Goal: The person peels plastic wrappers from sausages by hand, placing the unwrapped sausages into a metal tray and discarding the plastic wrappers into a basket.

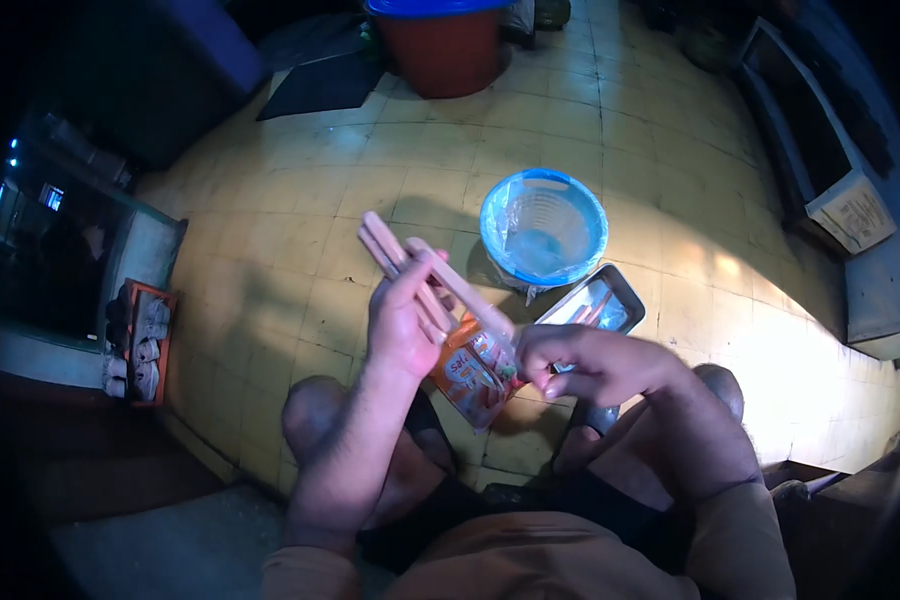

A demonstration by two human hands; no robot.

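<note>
Several long pinkish sausages (400, 265) lie in my left hand (400, 320), which is closed around them. One of them (465, 290) slants down to the right, its lower end close to my right hand (595, 360). The fingers of my right hand are curled in a pinch beside that end; a pale, blurred bit shows there, too unclear to name. Below both hands is an orange printed plastic packet (470, 375), partly covered by the sausages and my right hand. A metal tray (625, 295) holding sausages and clear plastic sits behind my right hand.
A blue-rimmed basket (542, 280) lined with clear plastic stands on the yellow tiled floor (300, 260) just ahead. Farther off is a large reddish tub (445, 60) with a blue top. A shoe rack (150, 340) stands left, a cardboard box (852, 215) right.
</note>
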